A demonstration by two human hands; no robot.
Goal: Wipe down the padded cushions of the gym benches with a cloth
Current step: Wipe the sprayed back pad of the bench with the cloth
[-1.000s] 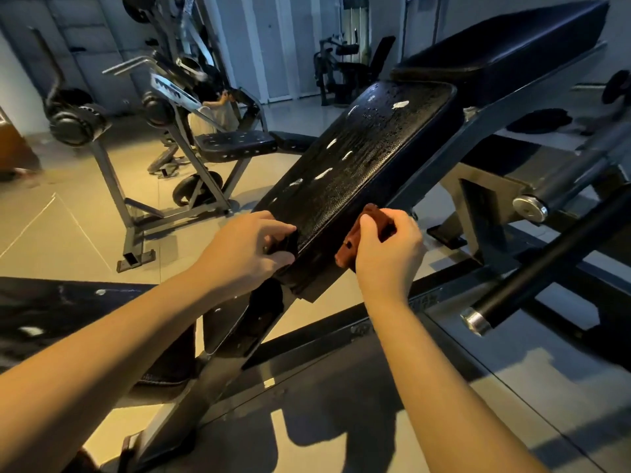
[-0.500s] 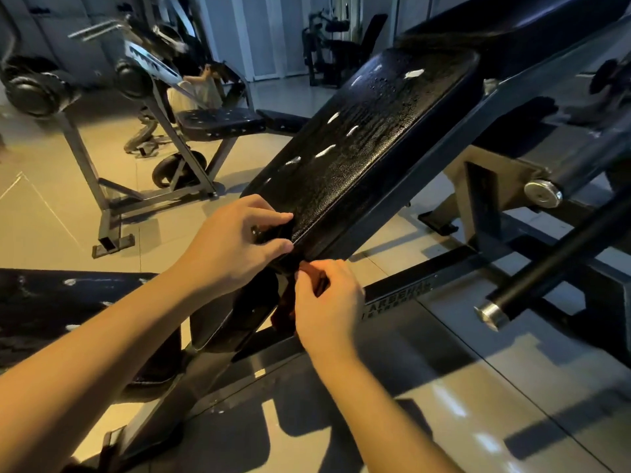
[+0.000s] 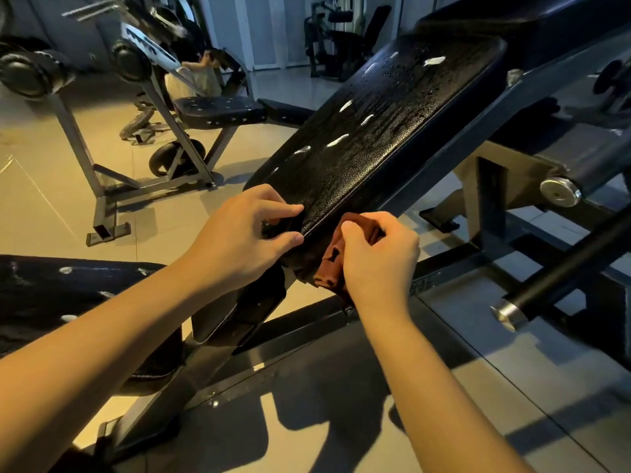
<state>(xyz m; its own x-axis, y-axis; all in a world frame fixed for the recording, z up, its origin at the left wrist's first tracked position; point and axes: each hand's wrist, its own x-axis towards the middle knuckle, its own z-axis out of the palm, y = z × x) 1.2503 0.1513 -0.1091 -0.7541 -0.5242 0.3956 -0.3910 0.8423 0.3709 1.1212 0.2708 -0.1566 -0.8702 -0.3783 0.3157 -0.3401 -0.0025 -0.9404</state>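
Hands flank cushion (image 3: pixel 375 131) edge: left (image 3: pixel 239 240) grips it, right (image 3: pixel 379 257) pinches bunched cloth (image 3: pixel 330 266).

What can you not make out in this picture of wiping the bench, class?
Head view: most of the cloth, covered by the right hand gripping it.
Head view: upper cushion, cut off by the top edge.
Head view: underside of the wet cushion, turned away; left hand holds its end.

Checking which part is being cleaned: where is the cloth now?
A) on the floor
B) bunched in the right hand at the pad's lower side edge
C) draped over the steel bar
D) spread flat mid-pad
B: the right hand pinches the reddish cloth bunched against the sloped pad at its lower side edge; the left hand grips the pad's lower end.
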